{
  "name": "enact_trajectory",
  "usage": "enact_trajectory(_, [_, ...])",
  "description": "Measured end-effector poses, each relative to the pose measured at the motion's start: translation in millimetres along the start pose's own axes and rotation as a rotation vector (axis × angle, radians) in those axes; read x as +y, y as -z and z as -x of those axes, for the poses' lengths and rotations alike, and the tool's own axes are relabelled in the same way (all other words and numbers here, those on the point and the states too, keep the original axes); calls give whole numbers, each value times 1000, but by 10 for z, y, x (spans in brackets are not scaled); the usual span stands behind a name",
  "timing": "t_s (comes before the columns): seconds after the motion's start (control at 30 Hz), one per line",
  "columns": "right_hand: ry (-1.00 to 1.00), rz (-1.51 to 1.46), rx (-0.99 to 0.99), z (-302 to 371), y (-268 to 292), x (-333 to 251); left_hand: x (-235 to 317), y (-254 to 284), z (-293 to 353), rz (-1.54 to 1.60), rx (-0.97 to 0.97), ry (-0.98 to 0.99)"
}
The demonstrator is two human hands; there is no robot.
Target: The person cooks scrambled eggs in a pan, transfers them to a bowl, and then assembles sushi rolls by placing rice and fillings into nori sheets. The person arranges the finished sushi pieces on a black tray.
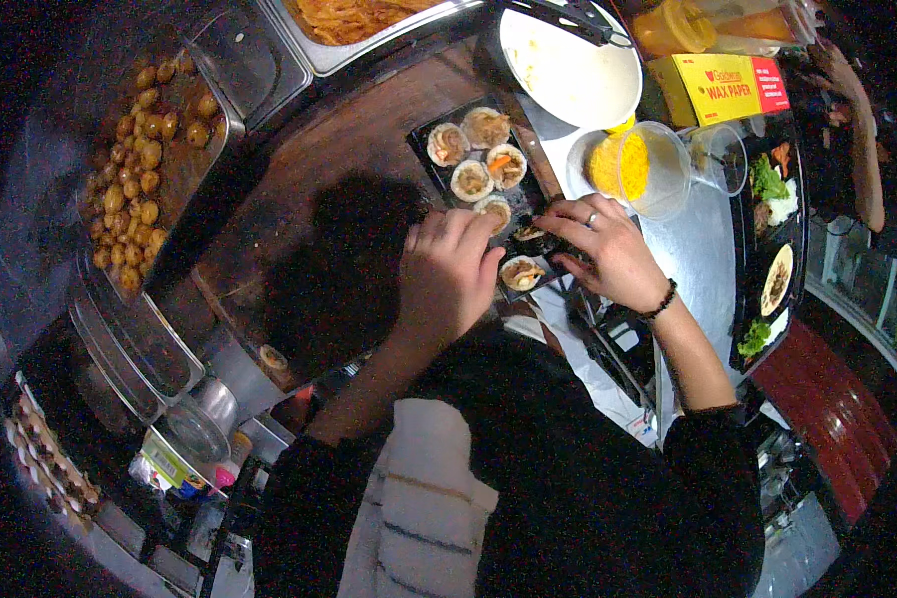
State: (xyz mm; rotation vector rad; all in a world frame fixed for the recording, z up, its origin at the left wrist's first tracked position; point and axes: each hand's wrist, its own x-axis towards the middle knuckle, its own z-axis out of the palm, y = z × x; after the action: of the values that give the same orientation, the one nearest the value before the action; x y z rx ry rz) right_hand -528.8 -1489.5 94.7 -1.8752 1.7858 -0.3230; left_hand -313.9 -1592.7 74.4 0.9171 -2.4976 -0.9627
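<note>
A black rectangular tray [424, 140] holds several white-rimmed, seaweed-wrapped rice roll slices [471, 180] with brown and orange filling. My left hand [444, 269] is over the tray's left edge, fingers bent and thumb apart; its fingertips touch a slice [494, 209] in the tray without closing round it. Opposite it, my right hand [613, 249], with a ring and a dark bead bracelet, has its fingers closed on a dark-edged roll slice [531, 237], partly hidden by the fingertips. Just below, between the hands, lies another roll slice [520, 273] at the tray's near end.
Beyond the tray stand a white bowl [608, 85] with dark tongs across it and a yellow box [713, 90]. Clear plastic cups [658, 174] and yellow shreds [608, 164] are at the right. Small brown potatoes [135, 214] fill a metal pan at left. A person's arm [860, 140] shows far right.
</note>
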Motion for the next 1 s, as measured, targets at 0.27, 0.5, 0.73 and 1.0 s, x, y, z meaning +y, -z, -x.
enact_trajectory(0.27, [-24, -68, 61, -121, -148, 73, 0, -15, -24, -15, -22, -8])
enact_trajectory(0.5, [-179, -57, 170, -198, -119, 15, -12, 37, -152, -29, -84, -153])
enact_trajectory(0.73, [-110, 10, 137, -117, -153, -44, -42, -36, -380, -262, -171, -201])
enact_trajectory(1.0, [-100, -6, 220, -168, -286, 41, -23, -32, -354, -286, -179, -166])
